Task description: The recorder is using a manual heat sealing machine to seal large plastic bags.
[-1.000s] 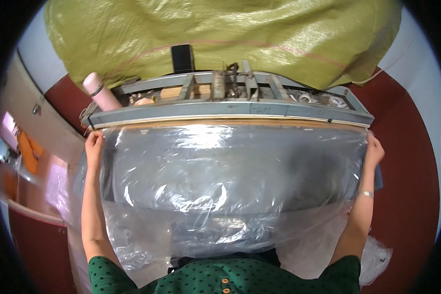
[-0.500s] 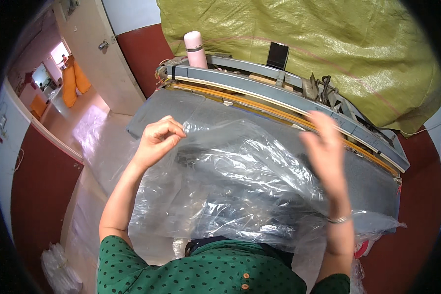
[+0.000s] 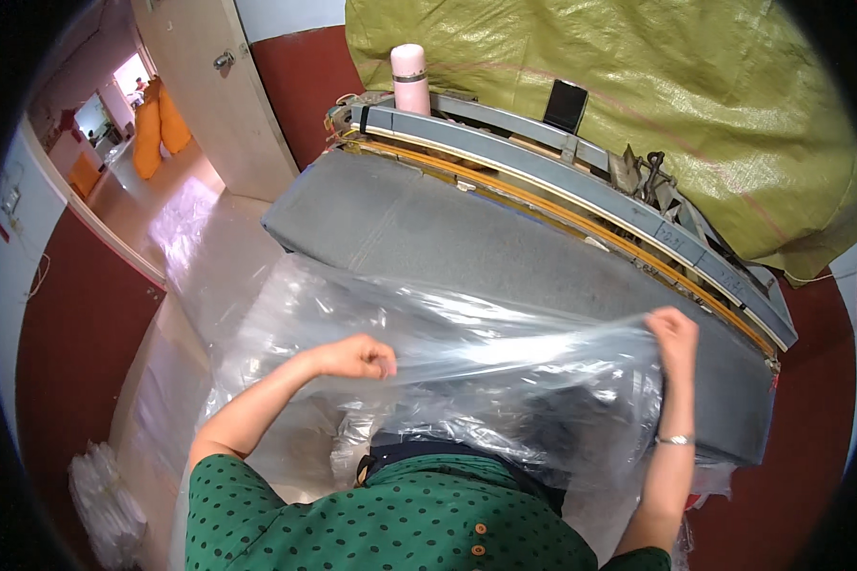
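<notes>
A large clear plastic sheet [image 3: 505,353] spreads in shiny folds over the near part of a grey padded bench top [image 3: 448,228] and down in front of me. My right hand [image 3: 674,335] pinches it at the right, where the plastic is drawn up to the fingertips. Farther left and a little lower, my left hand [image 3: 357,358] is closed with curled fingers on the same sheet. Between the two hands the film runs taut and glossy. More of the plastic hangs past the bench's left end toward the floor.
Along the bench's far side runs a long grey metal bar [image 3: 543,167] with an orange-yellow strip [image 3: 514,198]. A pink flask [image 3: 410,81] and a dark phone [image 3: 566,107] stand behind it, before a yellow-green woven cover [image 3: 638,86]. Bundled plastic [image 3: 107,504] lies lower left; a door [image 3: 214,90] stands open.
Both hands have come nearer my body, the left also shifting rightward. My right hand, outstretched and blurred before, now pinches the film. The sheet has drawn back, baring more of the grey top.
</notes>
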